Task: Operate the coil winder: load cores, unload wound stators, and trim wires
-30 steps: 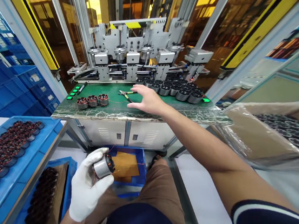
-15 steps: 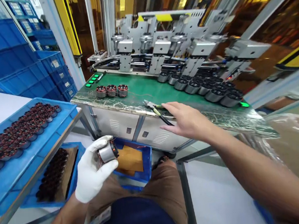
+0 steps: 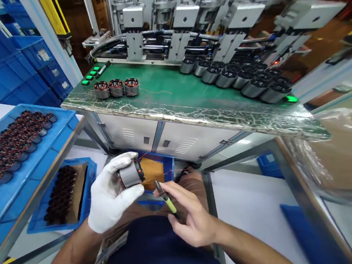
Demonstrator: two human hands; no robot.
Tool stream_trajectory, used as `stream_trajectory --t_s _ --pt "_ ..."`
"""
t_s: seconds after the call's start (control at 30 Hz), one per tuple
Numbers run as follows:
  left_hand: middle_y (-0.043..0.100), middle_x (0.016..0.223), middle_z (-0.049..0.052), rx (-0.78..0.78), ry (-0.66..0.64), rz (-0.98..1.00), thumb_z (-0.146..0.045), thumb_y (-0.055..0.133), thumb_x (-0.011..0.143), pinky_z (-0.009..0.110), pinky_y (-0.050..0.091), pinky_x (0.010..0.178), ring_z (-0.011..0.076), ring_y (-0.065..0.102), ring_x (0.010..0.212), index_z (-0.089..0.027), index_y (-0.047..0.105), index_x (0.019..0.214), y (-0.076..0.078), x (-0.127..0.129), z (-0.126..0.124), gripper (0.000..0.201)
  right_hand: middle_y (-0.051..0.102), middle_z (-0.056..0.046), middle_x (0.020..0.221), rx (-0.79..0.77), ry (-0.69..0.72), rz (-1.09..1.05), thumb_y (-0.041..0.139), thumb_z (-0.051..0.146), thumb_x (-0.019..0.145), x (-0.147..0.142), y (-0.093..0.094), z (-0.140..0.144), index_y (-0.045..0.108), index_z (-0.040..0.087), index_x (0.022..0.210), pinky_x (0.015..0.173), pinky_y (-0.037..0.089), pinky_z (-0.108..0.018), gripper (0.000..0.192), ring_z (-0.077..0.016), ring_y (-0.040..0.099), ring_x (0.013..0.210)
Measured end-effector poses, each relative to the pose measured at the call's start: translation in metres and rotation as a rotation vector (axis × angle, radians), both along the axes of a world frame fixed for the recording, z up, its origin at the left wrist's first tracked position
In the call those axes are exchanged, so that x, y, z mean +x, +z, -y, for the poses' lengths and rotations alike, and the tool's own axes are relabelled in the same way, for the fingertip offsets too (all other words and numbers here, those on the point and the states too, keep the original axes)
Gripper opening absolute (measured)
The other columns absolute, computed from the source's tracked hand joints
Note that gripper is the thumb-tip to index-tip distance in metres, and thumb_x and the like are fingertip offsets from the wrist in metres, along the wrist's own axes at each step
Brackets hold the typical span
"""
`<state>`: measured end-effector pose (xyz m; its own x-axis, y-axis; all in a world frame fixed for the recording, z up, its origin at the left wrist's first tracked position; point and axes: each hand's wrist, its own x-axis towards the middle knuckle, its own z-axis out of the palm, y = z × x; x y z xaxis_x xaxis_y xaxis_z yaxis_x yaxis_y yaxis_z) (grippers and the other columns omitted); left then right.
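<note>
My left hand [image 3: 106,197], in a white glove, grips a motor stator [image 3: 129,174] by its grey metal side. Thin copper wires trail from the stator toward the right. My bare right hand [image 3: 188,213] is closed around wire cutters [image 3: 169,204] with yellow-green and black handles. Their jaws point up and left, a short way from the stator and close to its loose wires. Both hands are above my lap, in front of the bench. Three wound stators [image 3: 116,88] stand in a row on the green bench top [image 3: 158,77].
Several dark-topped stators [image 3: 228,78] stand at the bench's right, below the machine's clamps [image 3: 186,15]. A blue tray [image 3: 68,117] with many wound stators is at left, above a lower blue bin [image 3: 88,169]. Another blue bin [image 3: 168,166] sits below the bench. Plastic-wrapped cardboard [image 3: 345,149] stands right.
My right hand has picked the wire cutters up from the bench edge and brought them down beside the stator. The left hand still holds the stator; its wires now stretch out to the right.
</note>
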<state>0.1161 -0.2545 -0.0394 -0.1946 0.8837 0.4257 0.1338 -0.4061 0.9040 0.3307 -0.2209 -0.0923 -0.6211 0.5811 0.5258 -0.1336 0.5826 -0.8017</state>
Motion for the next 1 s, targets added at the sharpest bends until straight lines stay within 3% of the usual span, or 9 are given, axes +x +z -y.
stream_trajectory --t_s 0.23,0.4,0.5,0.6,0.83,0.9,1.0 --pt "0.066 0.131 0.011 -0.019 -0.009 -0.014 -0.011 0.081 0.074 0.037 0.056 0.102 0.0257 0.063 0.124 -0.023 0.064 0.119 0.0 0.003 0.001 0.05 0.061 -0.013 0.111 -0.007 0.033 -0.028 0.05 0.006 0.074 -0.005 0.003 -0.005 0.039 0.017 0.151 0.088 0.056 -0.038 0.079 -0.0219 0.061 0.1" --pt "0.066 0.132 0.011 -0.032 -0.005 -0.025 -0.009 0.081 0.073 0.036 0.056 0.102 0.0248 0.063 0.124 -0.024 0.063 0.12 -0.001 0.004 0.001 0.052 0.06 -0.01 0.097 0.04 -0.023 -0.024 0.05 0.006 0.074 -0.005 -0.001 -0.003 0.042 0.018 0.15 0.07 0.054 -0.031 0.077 -0.019 0.059 0.082" --pt "0.065 0.132 0.011 -0.01 -0.03 -0.047 -0.006 0.08 0.072 0.035 0.055 0.103 0.0243 0.063 0.124 -0.024 0.063 0.121 -0.002 0.002 0.002 0.055 0.059 -0.007 0.088 -0.022 -0.018 -0.019 0.05 0.007 0.074 -0.003 -0.002 -0.003 0.045 0.019 0.148 0.063 0.052 -0.028 0.075 -0.0169 0.056 0.073" --pt "0.064 0.133 0.01 0.024 -0.084 -0.065 -0.002 0.079 0.072 0.032 0.055 0.103 0.0223 0.062 0.125 -0.025 0.062 0.124 -0.005 -0.002 0.005 0.059 0.058 -0.006 0.088 -0.125 0.015 -0.037 0.051 0.007 0.072 -0.001 0.001 -0.006 0.046 0.02 0.146 0.066 0.052 -0.028 0.076 -0.016 0.055 0.073" --pt "0.06 0.137 0.011 0.06 -0.118 -0.196 -0.002 0.078 0.072 0.035 0.053 0.105 0.023 0.059 0.127 -0.026 0.061 0.126 -0.008 -0.007 0.012 0.062 0.055 -0.01 0.113 -0.134 0.084 -0.004 0.048 0.005 0.067 -0.001 0.01 -0.008 0.039 0.022 0.152 0.095 0.051 -0.04 0.087 -0.0226 0.056 0.105" --pt "0.061 0.136 0.012 0.055 -0.121 -0.239 -0.004 0.078 0.073 0.038 0.053 0.105 0.0242 0.059 0.126 -0.026 0.06 0.126 -0.008 -0.008 0.013 0.061 0.055 -0.009 0.111 -0.137 0.082 0.006 0.048 0.005 0.068 -0.002 0.009 -0.006 0.039 0.023 0.152 0.092 0.051 -0.038 0.086 -0.0219 0.056 0.102" --pt "0.061 0.135 0.011 0.04 -0.136 -0.298 -0.007 0.078 0.075 0.039 0.052 0.105 0.0253 0.059 0.126 -0.028 0.06 0.126 -0.007 -0.009 0.013 0.059 0.055 -0.006 0.096 -0.118 0.041 0.021 0.049 0.004 0.071 -0.001 0.006 -0.003 0.042 0.024 0.151 0.075 0.051 -0.03 0.082 -0.0177 0.055 0.085"
